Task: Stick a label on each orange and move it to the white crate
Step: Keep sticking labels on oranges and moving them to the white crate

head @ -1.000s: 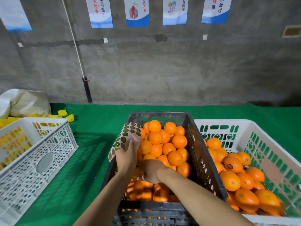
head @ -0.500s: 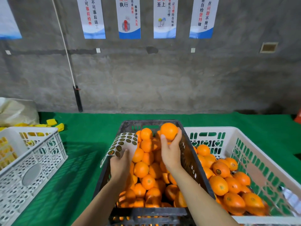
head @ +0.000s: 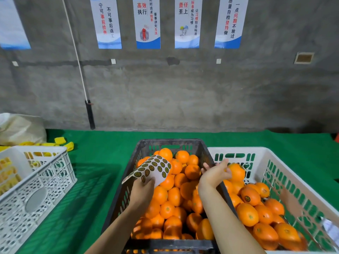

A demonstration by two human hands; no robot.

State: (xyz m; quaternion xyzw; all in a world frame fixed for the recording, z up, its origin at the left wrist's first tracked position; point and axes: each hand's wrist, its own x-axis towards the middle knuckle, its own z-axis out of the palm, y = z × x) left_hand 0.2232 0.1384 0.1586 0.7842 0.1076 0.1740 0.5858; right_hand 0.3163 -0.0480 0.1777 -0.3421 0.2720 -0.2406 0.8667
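Above the seam where the black crate (head: pixel 170 143) stands flush against the white crate (head: pixel 271 153), the right hand (head: pixel 214 175) reaches across both rims with its fingers curled round an orange (head: pixel 236 171). That fruit hangs just inside the white crate's left wall, above the oranges heaped in its near half. Its skin is bright and smooth; the palm hides one side, so I cannot tell whether it carries a label. A neighbour in the heap, the labelled orange (head: pixel 250 196), shows a dark round sticker. The left hand (head: pixel 143 189) pinches the lower edge of a curling sticker sheet (head: pixel 154 168) over the black crate's fruit. Green matting (head: pixel 102 171) lies wide between the black crate and a latticed white crate (head: pixel 45 180) further left.
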